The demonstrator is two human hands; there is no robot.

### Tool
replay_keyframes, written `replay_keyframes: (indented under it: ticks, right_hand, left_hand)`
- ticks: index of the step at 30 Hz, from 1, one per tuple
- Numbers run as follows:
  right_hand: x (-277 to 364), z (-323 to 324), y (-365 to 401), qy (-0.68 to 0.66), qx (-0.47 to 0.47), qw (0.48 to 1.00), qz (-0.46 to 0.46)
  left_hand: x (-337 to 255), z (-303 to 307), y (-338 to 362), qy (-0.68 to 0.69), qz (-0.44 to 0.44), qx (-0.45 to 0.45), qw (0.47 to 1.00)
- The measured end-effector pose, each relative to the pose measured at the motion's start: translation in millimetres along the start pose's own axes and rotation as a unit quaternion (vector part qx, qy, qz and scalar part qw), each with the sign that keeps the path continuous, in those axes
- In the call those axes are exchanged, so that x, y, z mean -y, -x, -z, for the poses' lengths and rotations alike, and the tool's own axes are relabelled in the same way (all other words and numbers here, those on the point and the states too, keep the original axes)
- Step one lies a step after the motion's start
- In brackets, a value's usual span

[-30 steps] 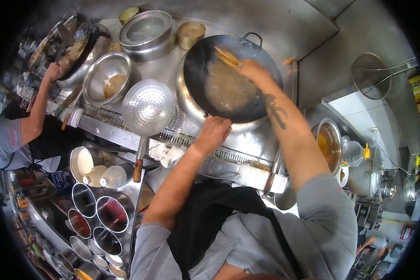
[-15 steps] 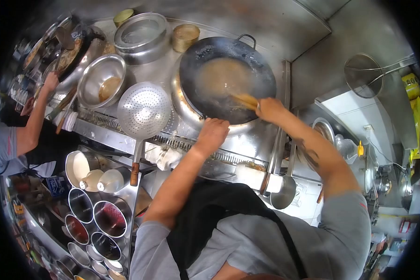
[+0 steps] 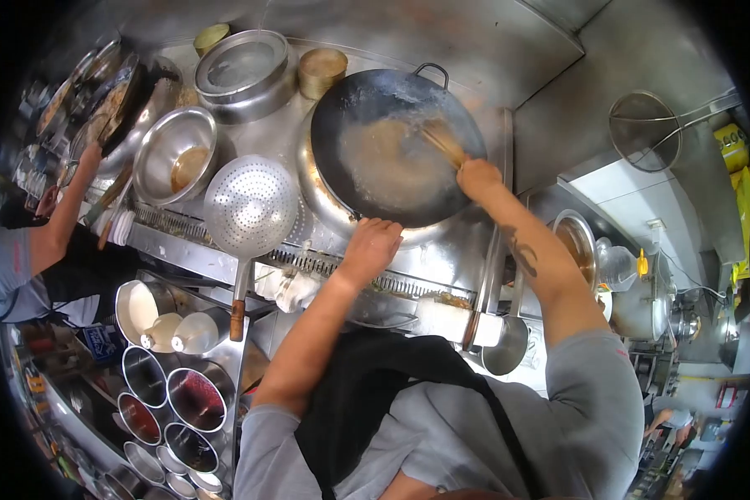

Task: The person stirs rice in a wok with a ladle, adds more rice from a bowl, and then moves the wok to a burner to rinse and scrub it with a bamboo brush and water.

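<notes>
A dark wok sits tilted on the burner, with cloudy brownish liquid swirling in it. My right hand is closed around a bamboo wok brush, whose split bristles reach over the liquid toward the far side. At the near rim, my left hand has its fingers curled on the wok's edge, beside a bit of dark handle; the fingertips are partly hidden. The wok's other loop handle sticks up at the far rim.
Left of the wok lie a perforated ladle and a steel bowl. Several seasoning pots stand at lower left. A co-worker's arm is at far left. A wire strainer hangs at right.
My right hand has swept the brush from the wok's lower right up toward its far side. The liquid has spread nearer to me. My left hand stays at the near rim.
</notes>
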State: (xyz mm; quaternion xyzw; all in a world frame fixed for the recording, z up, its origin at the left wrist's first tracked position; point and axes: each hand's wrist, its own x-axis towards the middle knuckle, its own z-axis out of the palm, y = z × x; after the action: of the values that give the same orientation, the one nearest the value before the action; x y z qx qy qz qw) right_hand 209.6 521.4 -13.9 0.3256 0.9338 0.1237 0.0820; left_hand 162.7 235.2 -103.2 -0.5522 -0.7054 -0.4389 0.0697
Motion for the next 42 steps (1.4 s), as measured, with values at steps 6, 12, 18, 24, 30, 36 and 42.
replay_keyframes:
  ticks: [6,12,18,24,30,36,42]
  right_hand:
    - [-13,6,-9,-0.097,-0.034,0.994,0.035]
    - [111,22,-63,-0.25,-0.028,0.964,0.087]
    - [106,20,70,-0.19,0.009,0.967,0.169]
    - [46,-3,-7,-0.105,0.027,0.991,0.082]
    - [63,6,53,-0.115,0.059,0.988,0.087]
    - [-7,34,38,-0.035,0.08,0.995,0.038]
    - [-14,-3,46,-0.025,0.039,0.999,0.027]
  left_hand:
    - [3,3,1,0.012,-0.003,0.007,1.0]
    - [1,6,-1,0.004,-0.014,-0.003,1.0]
    - [1,2,1,-0.007,-0.011,0.0,1.0]
    - [-2,4,-1,-0.018,-0.009,-0.002,1.0]
    - [-2,1,-1,-0.025,-0.01,0.002,1.0]
    - [-1,1,0,-0.023,-0.012,-0.014,1.0]
    - [1,2,4,0.002,-0.023,0.0,1.0]
